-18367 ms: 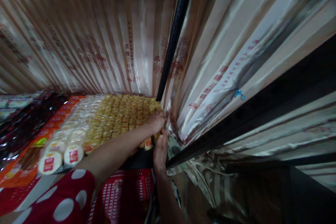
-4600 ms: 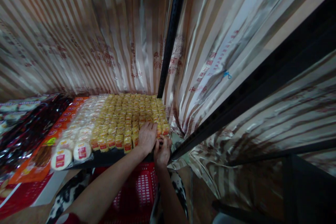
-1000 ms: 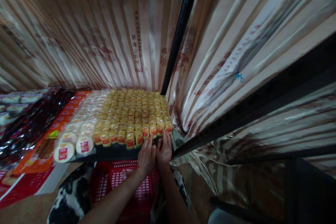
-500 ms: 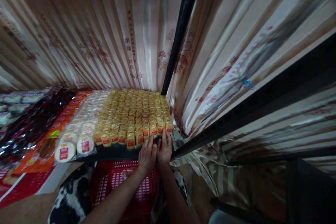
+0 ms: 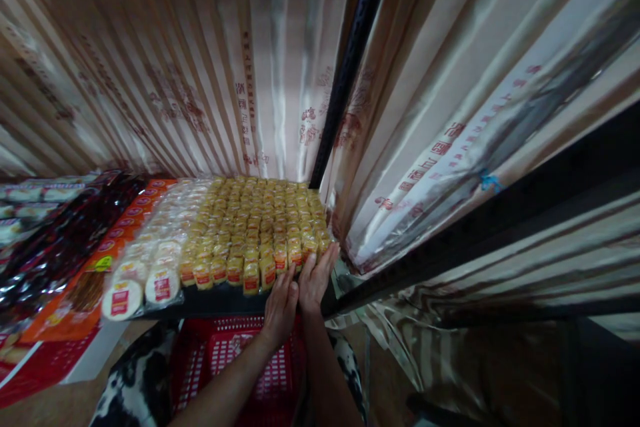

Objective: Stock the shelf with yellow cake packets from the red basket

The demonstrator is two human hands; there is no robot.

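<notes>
Many small yellow wrapped snack packs (image 5: 240,230) stand in tight rows on a dark shelf (image 5: 215,303). My left hand (image 5: 281,305) is at the front of these rows, fingers stretched out and touching the front packs. Beside it, my right hand (image 5: 317,280) lies with extended fingers against the packs at the front right corner. Neither hand is wrapped around a pack. Left of the yellow rows are clear-wrapped round white cakes (image 5: 163,283) with red labels.
Further left lie orange snack bags (image 5: 83,290) and dark shiny packages (image 5: 55,247). A red basket (image 5: 225,327) sits below the shelf, between my legs. A black post (image 5: 345,80) rises at the back corner, with a dark rail (image 5: 450,233) along the right and printed curtains (image 5: 280,67) behind.
My right hand has moved a little right, its fingers now over the corner packs. My left hand stays at the front edge with its fingers slightly lower. The camera view has shifted slightly.
</notes>
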